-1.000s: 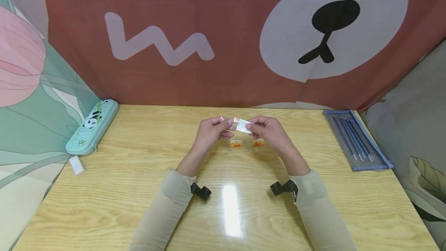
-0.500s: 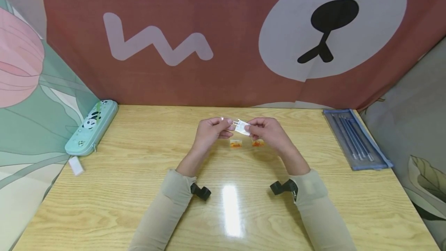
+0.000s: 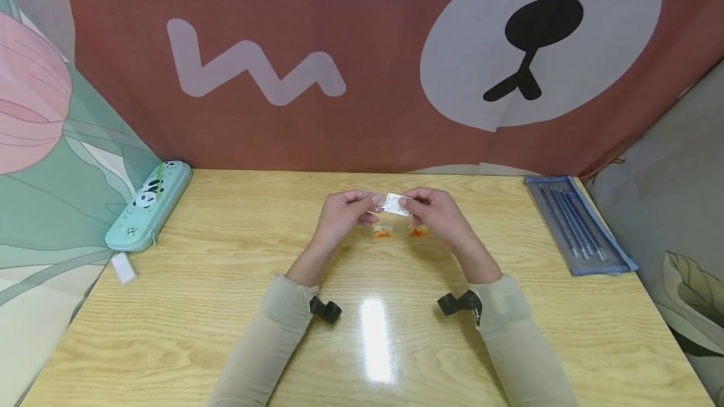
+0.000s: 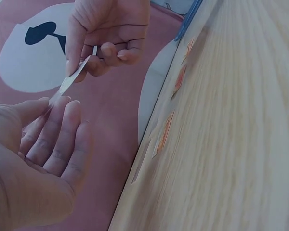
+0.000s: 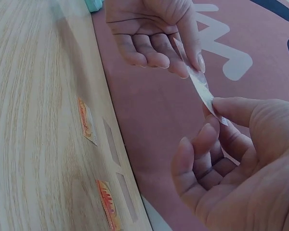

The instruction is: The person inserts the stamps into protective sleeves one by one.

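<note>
My left hand (image 3: 346, 211) pinches the clear, shiny end of a small flat white packet (image 3: 394, 204) between thumb and forefinger. The packet's other end is pinched by my right hand (image 3: 434, 209). Held edge-on above the table, it spans the gap between both hands in the left wrist view and the right wrist view. Its print is too small to read. On the table just below lie two small orange-and-white pieces, one on the left (image 3: 383, 232) and one on the right (image 3: 418, 231). A third orange strip (image 4: 189, 48) shows in the left wrist view.
A mint pencil case (image 3: 149, 206) with panda pictures lies at the table's left edge, a white tag (image 3: 124, 267) beside it. At the right edge is a blue-edged mesh pouch (image 3: 579, 228) holding several pens. A brown printed cloth (image 3: 384, 130) hangs behind the table.
The white packet tipped downward to the right half a second ago and is now turned back flatter. Both hands shifted only slightly and kept their pinch.
</note>
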`<state>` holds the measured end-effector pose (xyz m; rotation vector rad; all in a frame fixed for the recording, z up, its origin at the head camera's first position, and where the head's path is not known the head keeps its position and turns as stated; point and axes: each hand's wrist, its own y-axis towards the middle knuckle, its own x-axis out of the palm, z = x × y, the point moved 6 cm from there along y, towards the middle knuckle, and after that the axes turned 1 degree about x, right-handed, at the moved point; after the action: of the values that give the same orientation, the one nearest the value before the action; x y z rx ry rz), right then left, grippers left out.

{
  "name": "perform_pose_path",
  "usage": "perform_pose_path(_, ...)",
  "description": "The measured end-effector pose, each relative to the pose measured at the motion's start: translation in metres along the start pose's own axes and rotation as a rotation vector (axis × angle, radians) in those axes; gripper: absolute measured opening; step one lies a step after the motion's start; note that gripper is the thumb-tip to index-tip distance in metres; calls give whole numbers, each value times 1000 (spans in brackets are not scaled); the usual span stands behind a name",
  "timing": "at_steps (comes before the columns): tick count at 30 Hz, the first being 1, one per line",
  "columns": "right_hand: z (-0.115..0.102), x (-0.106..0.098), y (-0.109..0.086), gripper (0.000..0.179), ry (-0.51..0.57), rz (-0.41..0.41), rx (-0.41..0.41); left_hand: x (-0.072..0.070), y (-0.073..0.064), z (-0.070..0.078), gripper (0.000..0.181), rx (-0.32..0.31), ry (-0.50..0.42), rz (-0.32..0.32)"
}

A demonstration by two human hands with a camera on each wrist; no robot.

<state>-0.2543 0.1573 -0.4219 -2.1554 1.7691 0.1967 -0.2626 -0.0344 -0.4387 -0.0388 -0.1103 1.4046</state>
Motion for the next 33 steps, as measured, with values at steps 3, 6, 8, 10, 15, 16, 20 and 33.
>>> perform_pose_path(3,0,-1,0,31,-2,10,4,2,0,-1,22,-13,1,-23)
perform_pose_path(6,1,0,0,32,11,13,15,4,-1,-2,23,-28,-1,-43)
perform_pose_path(8,0,0,0,32,15,13,17,4,-1,-2,23,-38,-9,-46)
perform_pose_path(10,0,0,0,31,15,17,17,4,-1,-3,23,-45,-16,-46)
perform_pose_path(15,-3,-1,0,29,4,16,-2,4,-1,-2,24,-46,-16,-39)
perform_pose_path(16,-3,0,0,29,2,14,-4,4,-1,-2,24,-45,-13,-38)
perform_pose_path(20,-2,0,0,29,-5,8,-7,3,-2,-1,26,-40,-5,-34)
perform_pose_path(33,-3,-4,-1,28,-10,7,-25,2,-1,-2,28,-28,-7,-30)
